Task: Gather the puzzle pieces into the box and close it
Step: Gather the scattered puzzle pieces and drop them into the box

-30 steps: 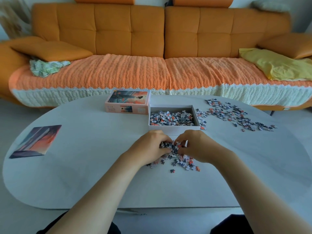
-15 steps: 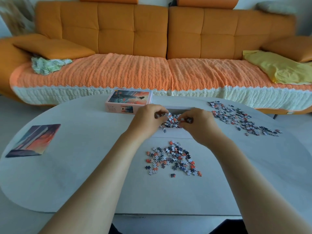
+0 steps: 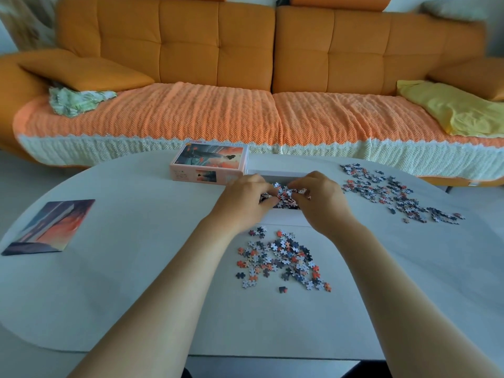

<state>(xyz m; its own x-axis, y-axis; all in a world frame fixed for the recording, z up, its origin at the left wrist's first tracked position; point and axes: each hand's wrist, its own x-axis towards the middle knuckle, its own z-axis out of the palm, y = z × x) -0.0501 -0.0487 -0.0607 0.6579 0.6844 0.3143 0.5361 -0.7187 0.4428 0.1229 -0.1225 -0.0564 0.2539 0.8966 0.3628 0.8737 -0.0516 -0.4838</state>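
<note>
At far left, a printed picture card [image 3: 49, 227], flat on the table [image 3: 136, 268]. Next, the box lid [image 3: 210, 165], just beside the open box [image 3: 283, 218]. Over the box, left hand [image 3: 242, 203] and right hand [image 3: 319, 200], fingers curled together around a handful of puzzle pieces [image 3: 286, 192]. Could drop some through finger gaps, outside the low wall, if released too early. Near pile [image 3: 283, 261] and right pile [image 3: 395, 195] not yet gathered. Small print on the lid, too blurred to read.

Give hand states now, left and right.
Left hand: fingers curled, gripping pieces over the box.
Right hand: fingers curled, gripping the same pieces.
</note>
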